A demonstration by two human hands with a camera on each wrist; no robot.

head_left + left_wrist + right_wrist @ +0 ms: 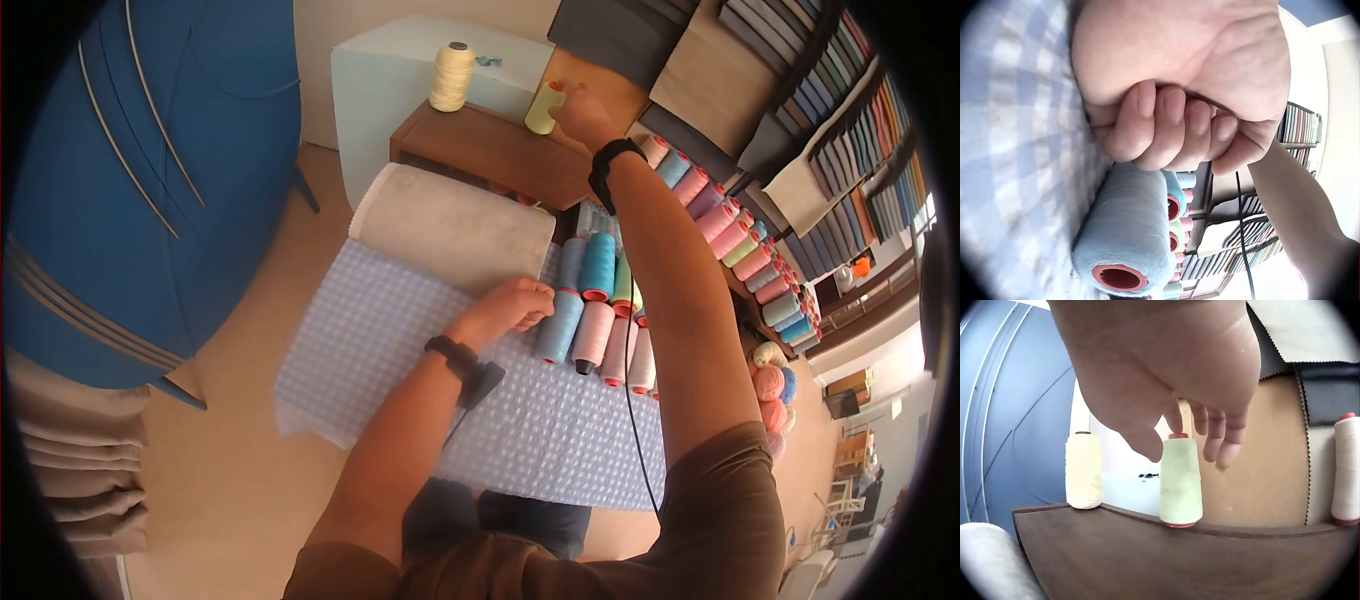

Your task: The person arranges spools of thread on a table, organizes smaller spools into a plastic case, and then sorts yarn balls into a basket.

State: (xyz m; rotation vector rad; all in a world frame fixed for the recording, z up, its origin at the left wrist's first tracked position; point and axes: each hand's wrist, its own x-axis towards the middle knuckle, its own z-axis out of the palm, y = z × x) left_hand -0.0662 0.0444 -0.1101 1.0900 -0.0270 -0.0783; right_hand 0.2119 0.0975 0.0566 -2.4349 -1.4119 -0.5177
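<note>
My right hand (585, 112) reaches to the back of a brown wooden shelf top. Its thumb and index finger pinch the red tip of a pale green thread cone (1180, 478), and the other fingers hang beside it. The cone is upright at the shelf's back edge. A cream thread cone (453, 78) stands to its left. My left hand (508, 308) rests on blue-and-white checked cloth (400, 320) with fingers curled into the palm, and nothing shows in them. Right beside those knuckles lies a light blue thread cone (1125, 237) with a red core.
A roll of pale fabric (455, 220) lies before the wooden shelf (480, 140). Several thread cones, including a pink one (593, 335), lie right of the left hand. Fabric swatches (720, 70) hang at the upper right. A black cable (632, 400) runs past the right arm.
</note>
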